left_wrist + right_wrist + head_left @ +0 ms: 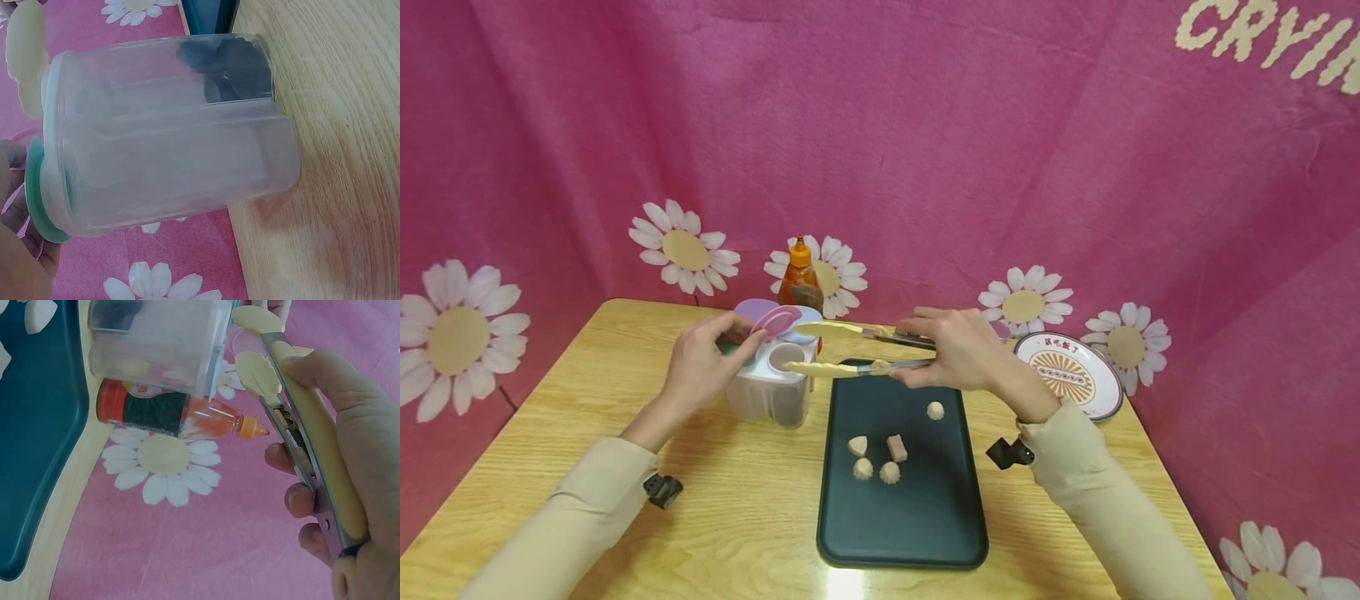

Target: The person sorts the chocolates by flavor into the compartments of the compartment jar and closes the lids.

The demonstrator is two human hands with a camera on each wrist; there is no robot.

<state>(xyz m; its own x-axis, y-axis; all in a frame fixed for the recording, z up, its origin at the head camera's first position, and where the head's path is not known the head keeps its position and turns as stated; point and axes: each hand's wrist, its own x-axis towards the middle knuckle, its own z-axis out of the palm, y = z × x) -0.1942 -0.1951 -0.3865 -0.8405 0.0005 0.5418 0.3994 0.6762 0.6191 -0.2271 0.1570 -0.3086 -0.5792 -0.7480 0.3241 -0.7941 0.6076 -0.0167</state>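
While a pink cloth (925,167) printed with white daisies fills the background, a wood-grain counter (752,517) spreads out below it. Flat on the counter lies a dark rectangular tray (902,529) with rounded corners. Left of the tray's far end stands a clear container (767,400), upright, with a white top. A white oval plate (1063,375) with an orange sunburst pattern sits near the far right edge, close to the right forearm.

The right hand (958,346) is wrapped round a pair of cream-tipped tongs (880,367), whose arms stand apart with nothing visible between them; they extend over the container, the nearer tip by a round opening in its top. The left hand (703,354), its fingers drawn in, pinches the edge of a raised pink lid (777,321) above the container. A sauce bottle (800,287) with an orange cap stands behind the container.

Beneath the left hand is a green lid (39,197). Five small pieces (890,473) rest on the tray, four clustered and one apart toward its far right corner.
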